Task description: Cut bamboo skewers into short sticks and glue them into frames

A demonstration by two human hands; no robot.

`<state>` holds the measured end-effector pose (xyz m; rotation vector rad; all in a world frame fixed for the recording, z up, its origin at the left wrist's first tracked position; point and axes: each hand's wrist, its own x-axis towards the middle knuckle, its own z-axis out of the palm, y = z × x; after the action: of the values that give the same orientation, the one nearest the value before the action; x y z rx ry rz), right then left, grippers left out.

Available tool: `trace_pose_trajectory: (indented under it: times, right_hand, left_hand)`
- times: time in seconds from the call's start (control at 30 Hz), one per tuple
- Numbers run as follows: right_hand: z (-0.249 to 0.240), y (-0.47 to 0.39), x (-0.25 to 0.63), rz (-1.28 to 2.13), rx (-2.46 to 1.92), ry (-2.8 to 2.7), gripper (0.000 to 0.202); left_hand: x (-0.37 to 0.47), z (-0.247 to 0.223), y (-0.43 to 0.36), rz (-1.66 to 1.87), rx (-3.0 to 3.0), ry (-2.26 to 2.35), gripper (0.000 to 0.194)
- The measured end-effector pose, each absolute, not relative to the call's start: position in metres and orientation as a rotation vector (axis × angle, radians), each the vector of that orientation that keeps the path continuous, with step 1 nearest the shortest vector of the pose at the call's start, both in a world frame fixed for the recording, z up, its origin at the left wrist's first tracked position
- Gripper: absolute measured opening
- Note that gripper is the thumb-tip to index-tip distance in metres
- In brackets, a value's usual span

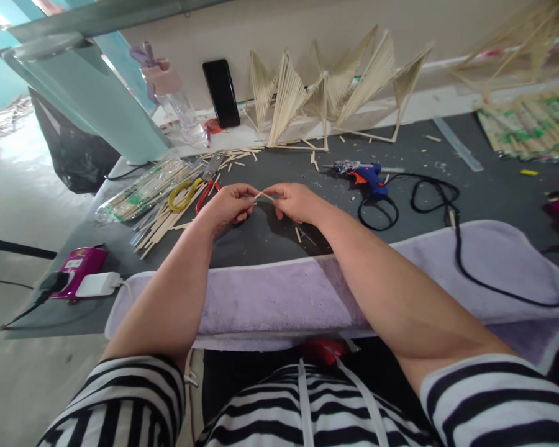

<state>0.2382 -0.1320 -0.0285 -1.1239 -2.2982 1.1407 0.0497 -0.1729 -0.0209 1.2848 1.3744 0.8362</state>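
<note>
My left hand [233, 203] and my right hand [294, 202] meet above the grey tabletop, fingertips pinched. Between them, short thin wooden sticks [263, 195] come together at an angle, one end in each hand. Whether they are joined is too small to tell. Close to my left hand lie a red-handled tool [207, 195] and a yellow-handled tool [181, 197], on top of loose wooden sticks [161, 231]. To the right of my right hand, a blue glue gun [372, 180] with an orange trigger rests on the table. Small stick offcuts [299, 234] lie just below that hand.
A zigzag stick structure [286, 99] stands along the wall beside a black phone [221, 93] and a bottle [177, 102]. Stick packs [533, 124] lie at right. A purple towel [270, 298] covers the front edge; a black cord [459, 248] crosses it.
</note>
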Motion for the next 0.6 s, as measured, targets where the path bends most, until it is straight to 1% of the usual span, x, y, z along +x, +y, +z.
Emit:
trace_pose_trajectory:
  times: [0.6]
  right_hand:
    - [-0.0293, -0.1314, 0.2387, 1.139, -1.116, -2.314, 0.045]
  left_hand:
    - [0.0505, -0.0189, -0.1737, 0.821, 1.300, 1.364, 0.014]
